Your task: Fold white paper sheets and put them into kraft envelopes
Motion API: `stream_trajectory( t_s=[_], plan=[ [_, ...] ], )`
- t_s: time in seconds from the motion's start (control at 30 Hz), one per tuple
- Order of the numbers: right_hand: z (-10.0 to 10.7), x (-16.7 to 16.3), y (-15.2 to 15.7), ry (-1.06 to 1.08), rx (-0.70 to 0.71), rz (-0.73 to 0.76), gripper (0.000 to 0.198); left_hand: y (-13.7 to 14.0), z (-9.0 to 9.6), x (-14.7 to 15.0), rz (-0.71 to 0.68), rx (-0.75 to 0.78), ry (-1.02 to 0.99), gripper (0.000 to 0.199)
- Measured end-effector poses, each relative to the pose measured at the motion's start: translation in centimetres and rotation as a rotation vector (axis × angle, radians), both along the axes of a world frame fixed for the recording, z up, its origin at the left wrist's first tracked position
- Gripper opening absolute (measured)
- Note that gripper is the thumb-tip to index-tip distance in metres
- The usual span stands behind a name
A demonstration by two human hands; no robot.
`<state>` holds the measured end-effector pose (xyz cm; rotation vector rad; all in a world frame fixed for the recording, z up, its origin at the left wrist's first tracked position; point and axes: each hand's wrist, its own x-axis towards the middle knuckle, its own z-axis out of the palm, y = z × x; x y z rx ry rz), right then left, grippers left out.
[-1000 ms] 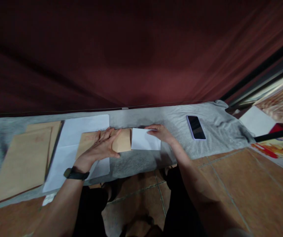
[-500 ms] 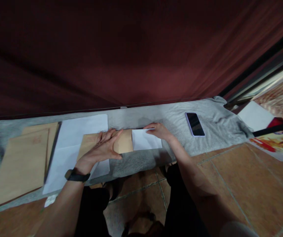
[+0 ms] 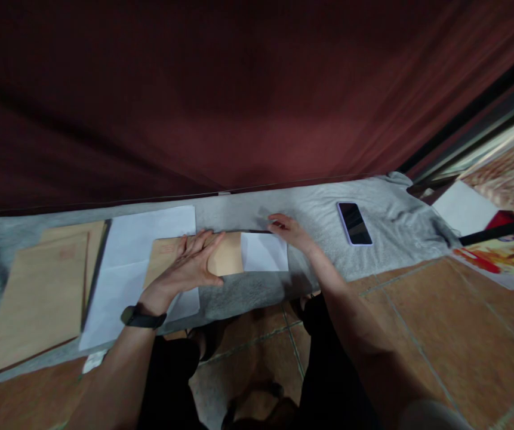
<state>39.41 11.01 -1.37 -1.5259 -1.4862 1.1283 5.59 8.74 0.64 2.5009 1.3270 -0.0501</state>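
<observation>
A brown envelope (image 3: 226,257) lies on the grey cloth, with a white sheet of paper (image 3: 264,253) sticking out of its right end. Spread flat across the envelope is my left hand (image 3: 194,260), its fingers apart and pressing on it. My right hand (image 3: 289,230) hovers by the far right corner of the white paper, fingers loosely apart with nothing visible between them. Whether a fingertip still touches the paper's edge, I cannot tell.
White sheets (image 3: 125,257) lie partly under the envelope. Farther left are larger brown envelopes (image 3: 44,286). A phone (image 3: 354,224) rests on the grey cloth (image 3: 310,209) at right. A dark red curtain (image 3: 239,119) hangs behind, and tiled floor (image 3: 418,322) shows in front.
The white paper has slid a little farther left into the envelope. My right hand has loosened from its edge and lifted slightly; my left hand stays in place.
</observation>
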Motion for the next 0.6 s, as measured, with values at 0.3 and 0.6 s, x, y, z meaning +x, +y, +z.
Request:
stream_trajectory(
  t_s=[0.3, 0.6],
  plan=[
    [0.3, 2.8, -3.1, 0.373, -0.28, -0.102, 0.038, 0.0, 0.8, 0.7, 0.014, 0.047, -0.026, 0.121],
    [-0.2, 0.0, -3.0, 0.431, -0.223, -0.163, 0.039, -0.7, 1.3, 2.0, -0.032, 0.062, -0.041, 0.118]
  ],
)
